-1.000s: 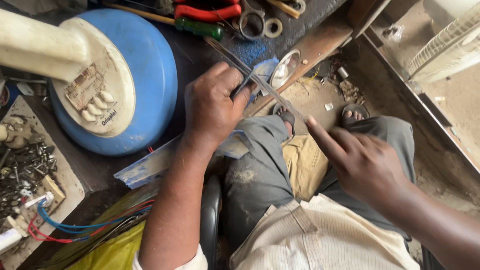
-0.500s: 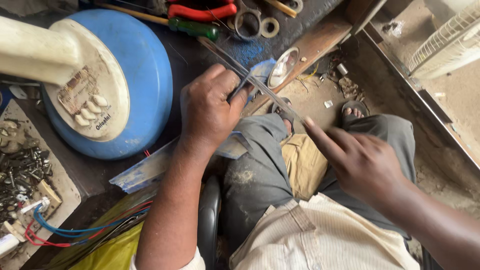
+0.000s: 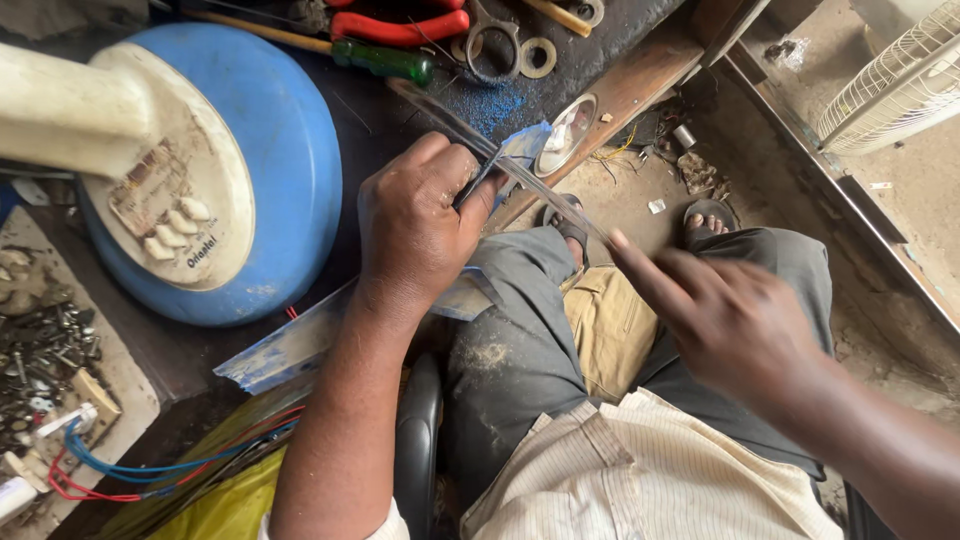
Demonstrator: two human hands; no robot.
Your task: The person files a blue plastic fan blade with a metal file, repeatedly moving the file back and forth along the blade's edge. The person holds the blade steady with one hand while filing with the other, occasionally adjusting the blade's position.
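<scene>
Left hand: the left hand rested over the edge of the dark workbench, fingers curled together and clamped on a blue plastic strip, thumb and forefinger pinching it near its upper end.
Blue strip: it ran from that pinch down under the wrist to a long, scuffed pale-blue length that jutted off the bench edge — worn and flecked with white.
Right hand: the right hand hovered over the lap, fingers held together around the lower end of a thin grey blade; the forefinger lay straight along it, though motion blur hid how tight the grip was.
Blade: slanted up and left, it crossed the strip just beside the left thumb, its far end lying over the bench.
Bench: a blue fan base with a cream stand sat left of the left hand — behind it lay a green-handled screwdriver, red-handled pliers and scissors.
Lower left: red and blue wires trailed beside loose screws.
Below: grey trousers and a striped shirt.
</scene>
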